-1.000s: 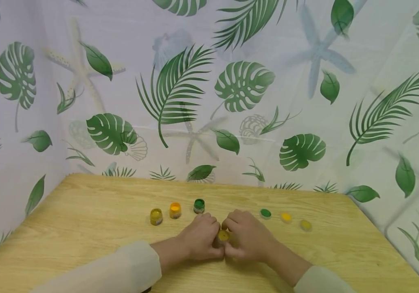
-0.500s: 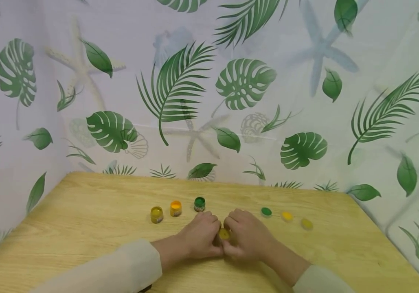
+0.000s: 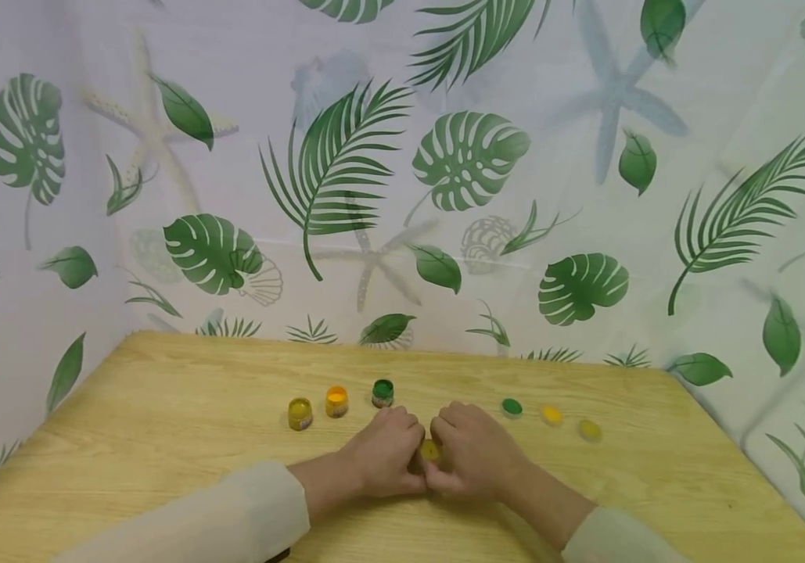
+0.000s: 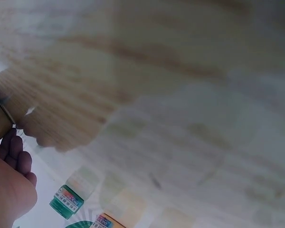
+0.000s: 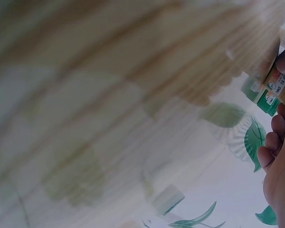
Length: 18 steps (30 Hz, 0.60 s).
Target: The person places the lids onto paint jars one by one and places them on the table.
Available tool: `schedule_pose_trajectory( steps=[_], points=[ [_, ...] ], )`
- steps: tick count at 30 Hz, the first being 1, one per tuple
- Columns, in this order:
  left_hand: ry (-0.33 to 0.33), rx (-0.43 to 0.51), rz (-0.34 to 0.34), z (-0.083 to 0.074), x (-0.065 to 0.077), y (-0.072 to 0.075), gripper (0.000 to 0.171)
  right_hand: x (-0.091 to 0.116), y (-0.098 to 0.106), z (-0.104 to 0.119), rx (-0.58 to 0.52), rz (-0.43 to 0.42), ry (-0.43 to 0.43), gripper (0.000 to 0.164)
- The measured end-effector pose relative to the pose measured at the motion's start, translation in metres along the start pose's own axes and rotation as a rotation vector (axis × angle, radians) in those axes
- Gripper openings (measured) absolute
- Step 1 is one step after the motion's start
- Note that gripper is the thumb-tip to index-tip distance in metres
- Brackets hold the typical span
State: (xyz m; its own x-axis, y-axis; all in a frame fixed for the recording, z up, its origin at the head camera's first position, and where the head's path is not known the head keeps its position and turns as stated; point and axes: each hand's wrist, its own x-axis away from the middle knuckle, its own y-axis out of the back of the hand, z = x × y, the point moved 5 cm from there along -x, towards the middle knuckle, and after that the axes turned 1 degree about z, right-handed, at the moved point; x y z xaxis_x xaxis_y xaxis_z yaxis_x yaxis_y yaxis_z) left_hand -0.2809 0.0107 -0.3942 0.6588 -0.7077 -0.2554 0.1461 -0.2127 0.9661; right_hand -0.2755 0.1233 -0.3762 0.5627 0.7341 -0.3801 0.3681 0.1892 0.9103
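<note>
Between my two hands, low on the table, is a small paint jar [image 3: 430, 450] with a yellow-brown top. My left hand [image 3: 386, 455] grips it from the left, and my right hand [image 3: 478, 455] has its thumb and fingers on it from the right. Part of the jar's label [image 5: 278, 83] shows beside the right fingers in the right wrist view. Most of the jar's sides are hidden by the fingers. Just beyond the left hand stands an uncapped green paint jar [image 3: 383, 393], also visible in the left wrist view.
Left of the green jar stand uncapped orange [image 3: 336, 401] and olive-yellow [image 3: 300, 414] paint jars. Off to the right lie a green lid [image 3: 512, 407], a yellow lid [image 3: 551, 415] and an olive lid [image 3: 590, 429]. A leaf-patterned cloth [image 3: 367, 172] hangs behind the wooden table [image 3: 163, 407].
My right thumb has shifted slightly left toward the left thumb, and the fingers close in a little over the small jar's top. The other jars and the lids stay put.
</note>
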Motion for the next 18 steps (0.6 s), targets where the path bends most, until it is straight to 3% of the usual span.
schedule_pose_trajectory(
  steps=[3,7,11,18],
  points=[
    [0.0,0.003,0.012,0.0009,-0.0006,0.0009,0.037,-0.0015,0.0027,0.0007,0.012,-0.038,-0.006,0.035],
    [-0.001,0.0,0.016,0.0016,-0.0001,0.0023,0.039,-0.0023,0.0046,0.0019,0.063,-0.028,-0.04,0.046],
    [-0.009,-0.007,-0.001,0.0019,-0.0015,0.0036,0.038,-0.0014,0.0059,0.0001,0.102,-0.004,-0.051,0.037],
    [-0.005,0.002,-0.017,-0.0002,-0.0001,0.0006,0.037,0.003,0.003,0.0015,0.069,-0.014,0.011,0.025]
  ],
)
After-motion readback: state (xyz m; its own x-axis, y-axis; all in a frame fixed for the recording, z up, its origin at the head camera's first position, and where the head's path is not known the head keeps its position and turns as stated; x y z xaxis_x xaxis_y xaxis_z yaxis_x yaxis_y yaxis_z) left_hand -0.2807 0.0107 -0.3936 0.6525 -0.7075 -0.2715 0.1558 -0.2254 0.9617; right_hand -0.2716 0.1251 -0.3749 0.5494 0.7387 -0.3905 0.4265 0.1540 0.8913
